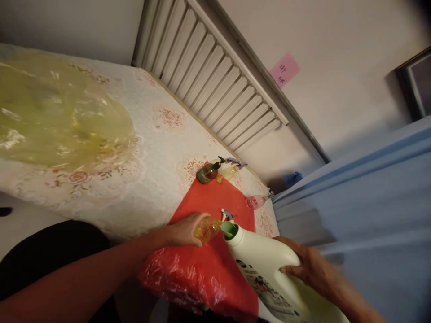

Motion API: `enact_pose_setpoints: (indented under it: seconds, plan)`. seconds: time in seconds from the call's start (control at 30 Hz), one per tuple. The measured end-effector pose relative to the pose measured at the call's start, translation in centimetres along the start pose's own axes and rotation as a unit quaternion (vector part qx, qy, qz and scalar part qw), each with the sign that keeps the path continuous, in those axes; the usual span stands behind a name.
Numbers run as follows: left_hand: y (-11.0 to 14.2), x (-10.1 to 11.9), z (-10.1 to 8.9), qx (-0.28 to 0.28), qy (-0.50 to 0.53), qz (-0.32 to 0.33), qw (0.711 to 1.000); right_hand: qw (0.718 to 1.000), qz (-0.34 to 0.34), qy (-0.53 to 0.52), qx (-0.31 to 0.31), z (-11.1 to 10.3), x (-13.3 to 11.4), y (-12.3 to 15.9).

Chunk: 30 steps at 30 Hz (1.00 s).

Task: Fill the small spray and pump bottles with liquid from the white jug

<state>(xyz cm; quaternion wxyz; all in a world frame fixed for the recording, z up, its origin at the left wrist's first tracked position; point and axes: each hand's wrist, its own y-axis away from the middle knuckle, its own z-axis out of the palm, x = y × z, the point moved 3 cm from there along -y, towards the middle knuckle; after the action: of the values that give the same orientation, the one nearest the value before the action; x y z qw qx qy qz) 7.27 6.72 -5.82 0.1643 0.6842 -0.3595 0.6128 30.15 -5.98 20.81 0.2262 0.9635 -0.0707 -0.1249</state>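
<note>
My left hand (188,229) is wrapped round a clear bottle of amber liquid (207,229), its neck pointing at the jug. My right hand (303,262) grips the handle of a large cream-coloured jug (266,260), which is tilted toward that bottle. The jug's mouth, with a green spout (229,229) inside, is close against the bottle's neck; I cannot tell whether they touch or liquid is flowing. Just beyond them, a spray trigger head (227,214) shows above a red plastic sheet (215,197).
A dark green pump bottle (207,173), a pale yellow bottle (230,172) and a pink spray bottle (256,202) stand farther back. A yellow plastic bag (63,116) covers the left of the flowered tablecloth (158,152). Behind are a radiator (215,76) and, at right, a blue curtain (363,193).
</note>
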Motion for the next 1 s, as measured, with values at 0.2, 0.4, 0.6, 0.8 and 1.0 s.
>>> enact_pose_setpoints:
  seconds: [0.2,0.4,0.6,0.8,1.0]
  plan:
    - [-0.08,0.1,-0.07,-0.002,0.001,-0.002,1.0,1.0,0.01,-0.011,-0.001,-0.03,-0.26,0.16]
    - [-0.1,0.04,-0.05,-0.001,-0.003,-0.004,1.0,1.0,0.003,-0.007,-0.003,0.0,-0.27,0.16]
    - [-0.1,0.0,0.04,0.002,-0.004,0.001,1.0,1.0,0.002,-0.013,-0.005,0.0,-0.14,-0.05]
    - [-0.11,0.0,-0.02,0.004,0.0,0.003,1.0,1.0,-0.001,-0.024,-0.004,0.1,0.06,-0.06]
    - [-0.04,-0.12,0.01,0.004,-0.002,0.006,1.0,1.0,0.009,-0.001,0.005,-0.07,-0.08,0.04]
